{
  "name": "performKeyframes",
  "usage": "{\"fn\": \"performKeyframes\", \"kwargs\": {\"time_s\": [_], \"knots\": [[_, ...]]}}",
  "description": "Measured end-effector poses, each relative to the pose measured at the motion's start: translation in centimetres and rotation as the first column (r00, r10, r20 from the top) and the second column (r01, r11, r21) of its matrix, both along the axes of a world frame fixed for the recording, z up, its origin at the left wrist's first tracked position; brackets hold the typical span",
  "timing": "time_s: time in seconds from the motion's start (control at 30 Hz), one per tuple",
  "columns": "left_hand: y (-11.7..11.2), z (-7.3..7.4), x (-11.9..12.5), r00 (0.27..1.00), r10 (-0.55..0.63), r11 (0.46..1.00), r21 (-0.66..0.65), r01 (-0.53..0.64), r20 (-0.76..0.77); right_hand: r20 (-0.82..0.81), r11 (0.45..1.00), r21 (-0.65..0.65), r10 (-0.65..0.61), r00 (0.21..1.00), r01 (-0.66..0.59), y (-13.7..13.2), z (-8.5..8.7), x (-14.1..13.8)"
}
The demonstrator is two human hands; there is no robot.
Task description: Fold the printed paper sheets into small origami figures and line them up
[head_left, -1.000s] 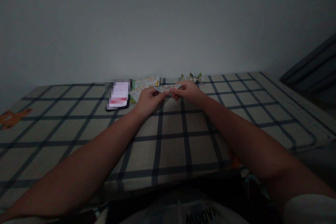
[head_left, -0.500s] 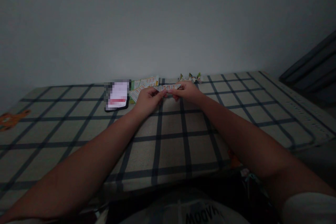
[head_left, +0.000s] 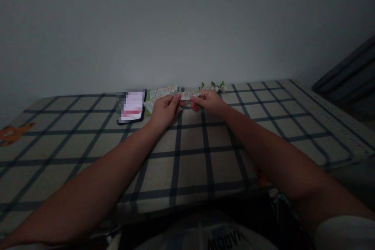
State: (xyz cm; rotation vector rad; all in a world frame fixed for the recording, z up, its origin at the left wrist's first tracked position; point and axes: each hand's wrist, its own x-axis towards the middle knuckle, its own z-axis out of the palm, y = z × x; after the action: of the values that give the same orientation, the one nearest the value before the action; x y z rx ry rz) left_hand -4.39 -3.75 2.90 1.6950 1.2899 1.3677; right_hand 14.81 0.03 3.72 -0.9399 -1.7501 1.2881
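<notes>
Between my two hands a narrow strip of printed paper (head_left: pixel 187 96) is stretched out, pale with small reddish marks. My left hand (head_left: pixel 164 110) is closed, pinching the strip's left part between thumb and fingers. Its right end sits in the pinch of my right hand (head_left: pixel 209 102). Printed sheets (head_left: pixel 159 93) in white and green lie just behind and left of my left hand, partly covered by it. Behind my right hand rest small folded paper pieces (head_left: pixel 216 86), partly hidden.
A phone (head_left: pixel 133 105) with a lit, blurred screen lies left of the sheets. The checked cloth (head_left: pixel 190 164) covers the table, which meets a plain wall (head_left: pixel 187 27). An orange figure (head_left: pixel 14 133) shows at the far left, and dark striped fabric (head_left: pixel 348 72) at the right.
My left thumb has shifted left, away from my right thumb. More of the strip now shows between the hands. The phone and the sheets stay where they were.
</notes>
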Motion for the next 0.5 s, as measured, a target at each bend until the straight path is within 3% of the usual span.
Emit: {"fn": "performKeyframes", "kwargs": {"time_s": [0.13,0.3,0.5], "knots": [[0.15,-0.3,0.22,0.998,-0.016,0.999,-0.029,0.018,0.061,-0.007,0.997,0.071,-0.028,1.0,0.028,-0.24,0.34,0.2],[0.37,-0.06,-0.05,0.985,0.012,1.0,0.017,-0.015,0.172,-0.044,0.999,0.047,-0.015,0.999,0.017,-0.26,0.25,0.51],[0.12,0.4,-0.38,0.996,0.018,0.999,0.027,-0.02,0.083,-0.045,0.999,-0.017,0.045,0.998,-0.046,-0.11,0.04,0.73]]}}
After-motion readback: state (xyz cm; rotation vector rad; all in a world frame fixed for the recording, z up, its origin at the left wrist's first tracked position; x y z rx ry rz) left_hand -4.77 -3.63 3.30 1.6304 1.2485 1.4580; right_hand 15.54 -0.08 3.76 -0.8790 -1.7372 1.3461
